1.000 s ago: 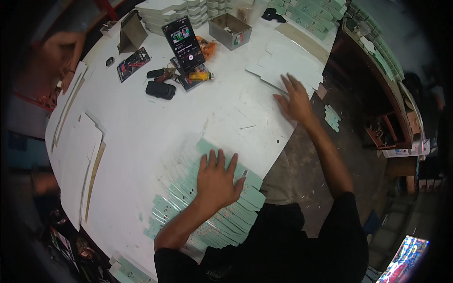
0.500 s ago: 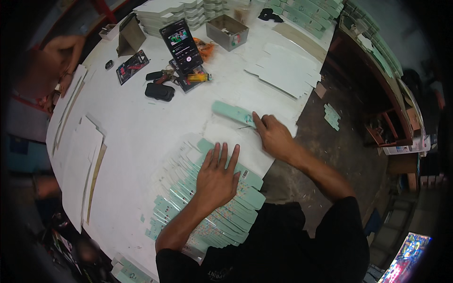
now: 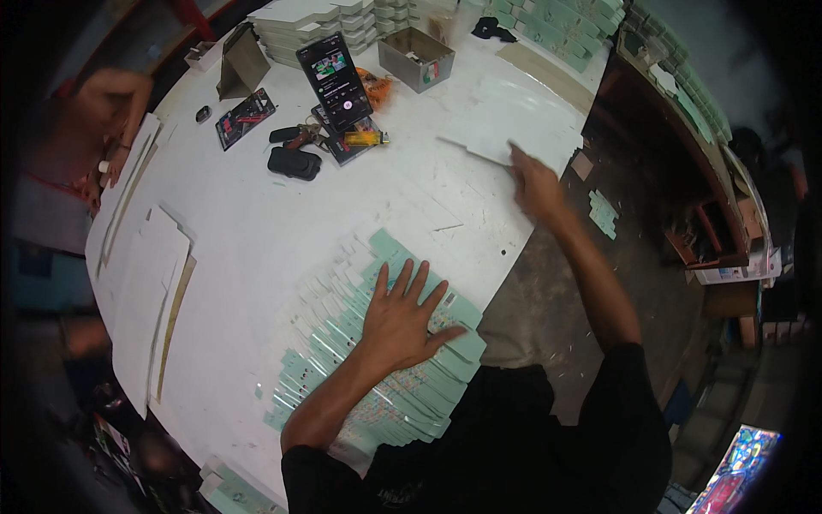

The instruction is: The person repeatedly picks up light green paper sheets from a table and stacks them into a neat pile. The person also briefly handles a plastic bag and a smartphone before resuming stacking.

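My left hand (image 3: 401, 321) lies flat with spread fingers on a fanned-out spread of flat green printed carton blanks (image 3: 402, 390). The blanks overlap in a row at the table's near edge, and part of them is hidden under my hand and forearm. Farther right, my right hand (image 3: 538, 190) is at the near edge of a flat pile of white card blanks (image 3: 514, 116). Its index finger is stretched out toward the pile, and nothing shows in its fingers. The remaining fingers are partly hidden and slightly blurred.
On the white table (image 3: 231, 257) stand a propped phone (image 3: 334, 81), a black pouch (image 3: 294, 163), a yellow lighter (image 3: 366, 138) and a metal box (image 3: 416, 60). White sheets (image 3: 150, 300) lie left. Another person's arm (image 3: 128, 128) rests at the far left edge. Stacked cartons (image 3: 317, 30) stand behind.
My right hand has moved away to the far right, and the folded green carton strip it touched is gone from the table's middle. My left hand has spread its thumb out.
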`<state>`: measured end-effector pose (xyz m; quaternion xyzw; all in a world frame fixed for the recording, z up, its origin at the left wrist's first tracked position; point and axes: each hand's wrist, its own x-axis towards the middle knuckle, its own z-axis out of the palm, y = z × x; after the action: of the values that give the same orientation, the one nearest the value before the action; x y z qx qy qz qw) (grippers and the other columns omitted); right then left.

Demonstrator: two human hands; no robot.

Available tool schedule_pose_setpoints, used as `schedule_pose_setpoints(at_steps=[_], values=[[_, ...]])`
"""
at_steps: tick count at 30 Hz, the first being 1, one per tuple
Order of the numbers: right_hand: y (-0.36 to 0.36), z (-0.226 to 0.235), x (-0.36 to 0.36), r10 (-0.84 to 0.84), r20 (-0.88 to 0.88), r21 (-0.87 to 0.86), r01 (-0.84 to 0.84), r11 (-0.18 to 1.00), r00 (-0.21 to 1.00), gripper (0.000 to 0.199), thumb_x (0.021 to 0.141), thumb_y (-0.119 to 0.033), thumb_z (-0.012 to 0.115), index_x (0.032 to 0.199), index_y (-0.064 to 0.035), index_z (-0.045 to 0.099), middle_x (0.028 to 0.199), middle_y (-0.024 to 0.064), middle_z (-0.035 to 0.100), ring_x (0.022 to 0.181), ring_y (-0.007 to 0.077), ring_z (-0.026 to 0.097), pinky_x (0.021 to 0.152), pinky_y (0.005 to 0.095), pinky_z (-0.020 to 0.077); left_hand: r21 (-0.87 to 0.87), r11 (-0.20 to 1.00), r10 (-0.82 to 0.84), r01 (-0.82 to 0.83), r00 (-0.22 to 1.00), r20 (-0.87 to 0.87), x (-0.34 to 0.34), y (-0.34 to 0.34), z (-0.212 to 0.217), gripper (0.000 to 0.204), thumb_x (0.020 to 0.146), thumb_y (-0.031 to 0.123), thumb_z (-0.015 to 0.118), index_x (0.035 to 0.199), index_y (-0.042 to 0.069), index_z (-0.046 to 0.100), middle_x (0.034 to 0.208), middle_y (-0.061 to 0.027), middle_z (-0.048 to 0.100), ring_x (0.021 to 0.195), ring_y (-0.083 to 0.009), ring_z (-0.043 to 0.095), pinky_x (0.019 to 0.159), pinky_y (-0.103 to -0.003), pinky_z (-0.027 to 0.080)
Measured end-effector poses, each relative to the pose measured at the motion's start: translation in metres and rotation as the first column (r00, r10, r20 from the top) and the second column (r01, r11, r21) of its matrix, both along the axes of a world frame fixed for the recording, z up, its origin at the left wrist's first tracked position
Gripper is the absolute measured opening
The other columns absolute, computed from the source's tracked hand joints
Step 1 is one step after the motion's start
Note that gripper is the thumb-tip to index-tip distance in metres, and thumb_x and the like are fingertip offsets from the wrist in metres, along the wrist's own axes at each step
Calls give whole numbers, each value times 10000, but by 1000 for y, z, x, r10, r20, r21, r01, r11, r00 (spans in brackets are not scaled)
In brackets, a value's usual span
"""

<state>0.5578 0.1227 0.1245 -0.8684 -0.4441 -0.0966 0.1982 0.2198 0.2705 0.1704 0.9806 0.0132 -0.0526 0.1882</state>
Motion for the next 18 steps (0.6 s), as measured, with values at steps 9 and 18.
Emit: schedule_pose_setpoints(at_steps=[9,18], values=[[11,14,-91,184,30,-104,-180,978,982,474,968,-197,694,1383,19,614,1092,228,639,1007,360,613,837,441,515,78,996,20,-36,981,194,-6,0,-20,532,1042,424,560,1451,89,629,1586,-235,483,1493,-479,397,1235,-642,234],[16,25,-151,324,-687,240,-218,946,650,332,940,-56,599,1241,80,631,1077,302,679,909,456,683,814,509,558,174,981,48,-82,980,195,-1,-8,3,703,1004,300,595,1599,-3,376,1665,-265,339,1571,-473,249,1270,-635,167]])
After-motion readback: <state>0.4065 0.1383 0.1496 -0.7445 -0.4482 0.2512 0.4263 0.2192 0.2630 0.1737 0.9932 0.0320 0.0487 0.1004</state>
